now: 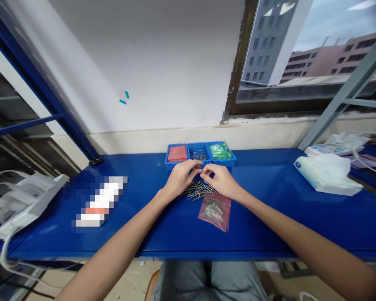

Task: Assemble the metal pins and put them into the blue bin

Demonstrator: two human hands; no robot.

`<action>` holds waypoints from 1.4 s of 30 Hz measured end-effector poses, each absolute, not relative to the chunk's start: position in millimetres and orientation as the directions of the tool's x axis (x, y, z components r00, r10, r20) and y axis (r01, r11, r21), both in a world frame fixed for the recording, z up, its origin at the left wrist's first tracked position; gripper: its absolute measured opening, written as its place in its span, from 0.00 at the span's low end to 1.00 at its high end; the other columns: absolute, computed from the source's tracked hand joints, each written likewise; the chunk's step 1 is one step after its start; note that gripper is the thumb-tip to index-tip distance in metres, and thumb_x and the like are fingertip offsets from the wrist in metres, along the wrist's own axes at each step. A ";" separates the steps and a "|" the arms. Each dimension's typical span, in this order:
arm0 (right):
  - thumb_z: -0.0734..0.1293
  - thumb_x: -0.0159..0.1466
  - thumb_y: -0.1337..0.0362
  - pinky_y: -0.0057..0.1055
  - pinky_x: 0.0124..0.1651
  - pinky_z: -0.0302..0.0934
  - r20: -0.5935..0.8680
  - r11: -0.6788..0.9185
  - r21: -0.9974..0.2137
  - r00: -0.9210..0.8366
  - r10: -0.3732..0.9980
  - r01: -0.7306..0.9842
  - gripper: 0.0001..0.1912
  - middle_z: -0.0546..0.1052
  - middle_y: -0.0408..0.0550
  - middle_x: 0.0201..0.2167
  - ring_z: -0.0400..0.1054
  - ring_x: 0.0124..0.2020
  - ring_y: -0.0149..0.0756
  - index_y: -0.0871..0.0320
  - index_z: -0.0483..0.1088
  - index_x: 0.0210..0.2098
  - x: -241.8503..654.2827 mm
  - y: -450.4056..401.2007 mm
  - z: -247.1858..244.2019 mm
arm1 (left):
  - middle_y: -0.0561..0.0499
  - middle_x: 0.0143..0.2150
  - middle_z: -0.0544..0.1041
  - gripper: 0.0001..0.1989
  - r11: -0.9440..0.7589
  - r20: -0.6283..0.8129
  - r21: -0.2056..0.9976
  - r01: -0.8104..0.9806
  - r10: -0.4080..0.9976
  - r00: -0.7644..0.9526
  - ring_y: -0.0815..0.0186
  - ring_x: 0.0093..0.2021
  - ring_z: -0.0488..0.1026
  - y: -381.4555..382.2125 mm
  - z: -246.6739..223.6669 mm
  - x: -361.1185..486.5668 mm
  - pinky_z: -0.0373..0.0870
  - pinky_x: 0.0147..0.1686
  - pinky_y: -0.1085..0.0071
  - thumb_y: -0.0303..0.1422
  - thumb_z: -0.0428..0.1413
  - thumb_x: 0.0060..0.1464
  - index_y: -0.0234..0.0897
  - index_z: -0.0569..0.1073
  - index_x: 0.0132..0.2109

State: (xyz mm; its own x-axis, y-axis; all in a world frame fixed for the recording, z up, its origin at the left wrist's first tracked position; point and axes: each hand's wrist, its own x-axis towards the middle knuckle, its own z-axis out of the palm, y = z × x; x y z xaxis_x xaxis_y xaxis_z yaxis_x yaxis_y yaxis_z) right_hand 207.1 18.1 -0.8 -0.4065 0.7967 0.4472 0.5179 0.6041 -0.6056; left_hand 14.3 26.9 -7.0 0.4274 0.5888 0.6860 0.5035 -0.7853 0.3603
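Note:
My left hand (182, 176) and my right hand (218, 177) meet above a pile of thin metal pins (199, 191), fingertips pinched close together. Whatever lies between the fingertips is too small to make out. A pink transparent bag (214, 212) with small pieces inside lies just in front of the pile, near my right wrist. Behind my hands stand three joined blue bins: the left bin holds pink bags (177, 153), the middle one small metal parts (198, 155), and the right one green plastic packets (220, 151).
On the blue table (263, 217), a tissue pack (327, 174) lies at the right and a pixelated white object (102, 202) at the left. White devices with cables (28, 200) sit at the far left. Behind the table are a wall and a window.

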 end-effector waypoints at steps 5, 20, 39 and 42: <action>0.65 0.63 0.70 0.30 0.36 0.59 0.465 0.606 -0.610 -0.389 0.795 0.511 0.06 0.76 0.44 0.29 0.68 0.30 0.32 0.59 0.72 0.30 207.3 17.8 0.2 | 0.47 0.43 0.80 0.10 -0.796 0.686 0.306 0.523 0.565 0.459 0.64 0.42 0.77 28.9 -8.4 12.7 0.74 0.43 0.66 0.27 0.54 0.65 0.36 0.74 0.52; 0.61 0.69 0.61 0.32 0.38 0.60 0.536 0.630 -0.638 -0.332 0.776 0.443 0.12 0.76 0.46 0.29 0.69 0.32 0.36 0.58 0.72 0.32 207.0 17.1 4.5 | 0.46 0.46 0.80 0.10 -0.822 0.719 0.310 0.478 0.532 0.447 0.64 0.45 0.77 23.6 -3.8 15.3 0.75 0.45 0.66 0.28 0.50 0.68 0.35 0.75 0.50; 0.63 0.67 0.70 0.30 0.37 0.58 0.459 0.644 -0.553 -0.451 0.765 0.529 0.08 0.77 0.45 0.31 0.69 0.32 0.33 0.58 0.73 0.33 207.3 17.1 0.5 | 0.48 0.47 0.80 0.10 -0.726 0.667 0.382 0.572 0.645 0.373 0.65 0.43 0.80 16.0 -1.7 19.3 0.76 0.43 0.69 0.33 0.47 0.70 0.38 0.68 0.54; 0.63 0.67 0.69 0.30 0.38 0.59 0.449 0.635 -0.574 -0.449 0.772 0.518 0.08 0.77 0.46 0.32 0.69 0.33 0.33 0.59 0.73 0.34 207.3 17.3 0.2 | 0.48 0.46 0.80 0.09 -0.703 0.638 0.409 0.582 0.676 0.367 0.64 0.44 0.80 15.9 -1.9 19.2 0.76 0.42 0.69 0.33 0.48 0.70 0.38 0.67 0.53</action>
